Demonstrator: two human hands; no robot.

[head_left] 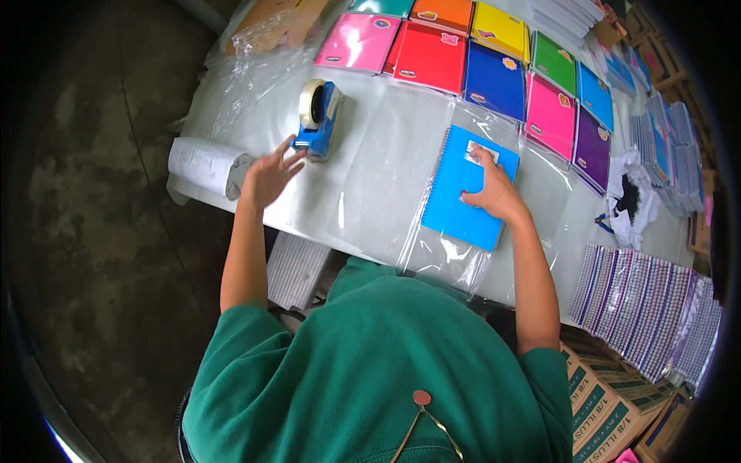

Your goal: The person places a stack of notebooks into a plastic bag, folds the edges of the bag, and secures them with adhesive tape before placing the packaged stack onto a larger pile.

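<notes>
A blue spiral notebook (451, 189) lies on a clear plastic sleeve (455, 266) in front of me, its wire binding to the left. My right hand (498, 191) rests on its cover, thumb and fingers apart, with fingertips at a small white label (472, 153) near the top. Part of the label is hidden under the fingers. To the left, my left hand (270, 176) is raised with its fingers spread, holding nothing visible. Its fingertips are right by the cutting end of a blue tape dispenser (328, 123), which carries a roll of clear tape (310, 104).
Rows of coloured notebooks (428, 54) cover the table's far side. A paper roll (202, 165) lies at the left edge. On the right are crumpled white plastic (629, 197), blue-handled pliers (603, 223) and stacked spiral notebooks (637, 309). Cardboard boxes (602, 409) stand below, lower right.
</notes>
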